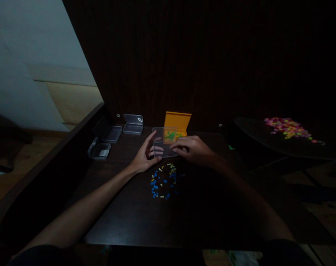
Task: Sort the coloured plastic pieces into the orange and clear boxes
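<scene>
An open clear plastic box (167, 151) is held up near the middle of the table, its transparent lid raised at the back. My left hand (142, 158) grips it from the left, with the thumb at the near edge and fingers showing through the plastic. My right hand (194, 148) is at the box's right side, fingers curled and closed over it; whatever is between the fingertips is hidden. Just nearer to me lie scattered small toy bricks (156, 187), blue, yellow and whitish. Behind the box stands an open orange-yellow case (177, 121) with green pieces (170, 135) in it.
Several open clear boxes stand at the left back, among them one by the back panel (133, 128) and one nearer (99, 150). A raised wooden edge (54, 147) bounds the table's left. At right, a dark surface bears a heap of pink and yellow pieces (289, 128).
</scene>
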{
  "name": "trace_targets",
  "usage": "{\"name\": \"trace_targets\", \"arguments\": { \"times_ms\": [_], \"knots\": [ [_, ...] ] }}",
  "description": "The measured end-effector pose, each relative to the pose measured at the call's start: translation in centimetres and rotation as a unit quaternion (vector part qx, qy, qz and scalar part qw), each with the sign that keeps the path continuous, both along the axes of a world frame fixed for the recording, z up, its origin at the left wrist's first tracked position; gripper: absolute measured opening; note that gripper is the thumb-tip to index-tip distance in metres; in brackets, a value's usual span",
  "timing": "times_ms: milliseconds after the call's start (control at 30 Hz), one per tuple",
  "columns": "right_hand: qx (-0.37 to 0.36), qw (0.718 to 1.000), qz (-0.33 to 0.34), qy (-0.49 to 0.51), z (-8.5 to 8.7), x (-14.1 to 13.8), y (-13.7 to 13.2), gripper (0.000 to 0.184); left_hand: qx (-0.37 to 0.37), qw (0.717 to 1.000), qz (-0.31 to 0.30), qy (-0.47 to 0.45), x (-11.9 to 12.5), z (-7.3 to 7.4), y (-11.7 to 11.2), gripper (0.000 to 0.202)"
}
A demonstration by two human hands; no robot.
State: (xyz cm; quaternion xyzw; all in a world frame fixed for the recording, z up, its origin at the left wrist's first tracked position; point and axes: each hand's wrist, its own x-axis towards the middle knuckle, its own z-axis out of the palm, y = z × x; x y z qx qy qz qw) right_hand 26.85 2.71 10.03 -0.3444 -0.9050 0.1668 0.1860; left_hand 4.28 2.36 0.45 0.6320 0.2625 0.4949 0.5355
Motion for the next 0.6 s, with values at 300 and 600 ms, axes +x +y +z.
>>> {"name": "trace_targets", "arguments": {
  "times_ms": [300, 600],
  "knots": [
    [-0.067, 0.981, 0.084, -0.160, -3.3, -2.1, -3.5, 0.025, 0.009, 1.000, 0.017, 0.012, -0.5, -0.2, 0.6, 0.096],
    [-0.085, 0.970, 0.088, -0.210, -3.6, -2.7, -3.7, 0.028, 0.015, 0.999, 0.020, 0.020, -0.5, -0.4, 0.7, 0.095]
  ]
}}
